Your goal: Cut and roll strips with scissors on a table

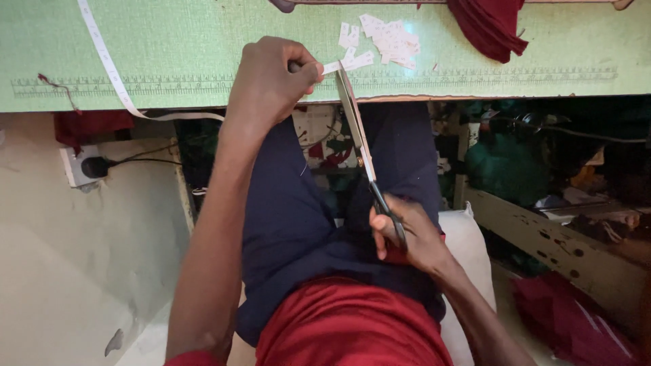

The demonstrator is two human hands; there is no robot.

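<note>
The left hand (271, 85) is closed in a pinch on the end of a narrow white strip (331, 67), held just at the near edge of the green worktop (176, 41). The right hand (407, 234), lower and nearer over the lap, grips the dark handles of long scissors (359, 139) whose blades reach up and meet the strip right beside the left hand's fingertips. Just beyond the strip, small white cut pieces (386, 37) lie scattered on the worktop. A white tape (102, 51) trails across the left of the worktop and over its edge. Dark red cloth (488, 24) sits at the far right of the worktop, and more red cloth (569, 318) lies on the floor at the near right
</note>
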